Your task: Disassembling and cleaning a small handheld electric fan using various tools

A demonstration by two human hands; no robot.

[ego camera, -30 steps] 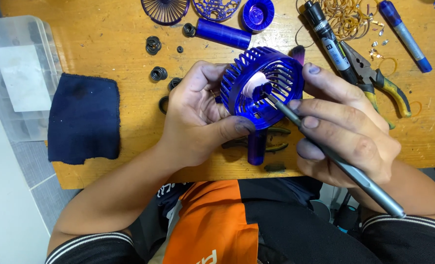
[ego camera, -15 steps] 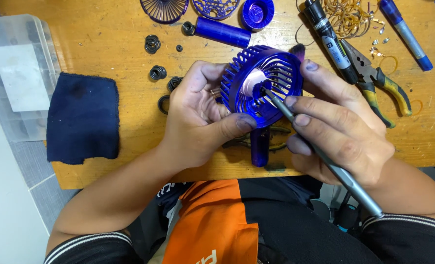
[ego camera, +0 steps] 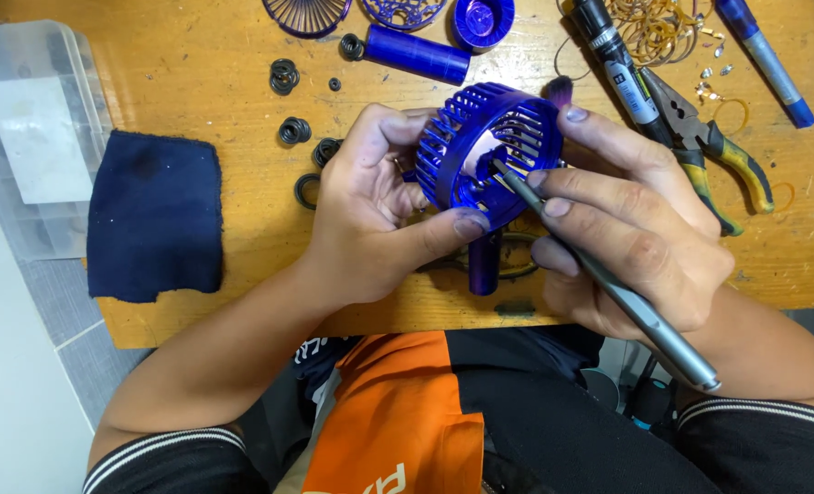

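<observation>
The left hand (ego camera: 370, 220) is gripping a blue fan cage (ego camera: 489, 146) above the worktop (ego camera: 224, 82), thumb pressing on its lower rim and fingers curling behind its left side. The cage is tilting its open face toward the camera, showing curved ribs and a pale hub inside. The right hand (ego camera: 626, 229) is closing around a grey metal tool (ego camera: 608, 284), held like a pen, with the tip resting inside the cage near the hub; its fingertips are also touching the cage's right edge. A blue handle (ego camera: 485, 261) is hanging down below the cage, between the two hands.

On the worktop, a dark blue cloth (ego camera: 155, 215) is lying well to the left, beside a clear plastic box (ego camera: 32, 137). Black rubber rings (ego camera: 292, 133) are scattered just left of the left hand. A blue cylinder (ego camera: 418, 53) and a blue cap (ego camera: 483, 20) are sitting above the cage, with two round blue grilles (ego camera: 308, 14) at the top edge. Pliers (ego camera: 713, 146) with yellow-green grips are lying right of the right hand, next to a black marker (ego camera: 613, 55) and a blue pen (ego camera: 765, 59). Rubber bands (ego camera: 658, 27) are piling near the marker.
</observation>
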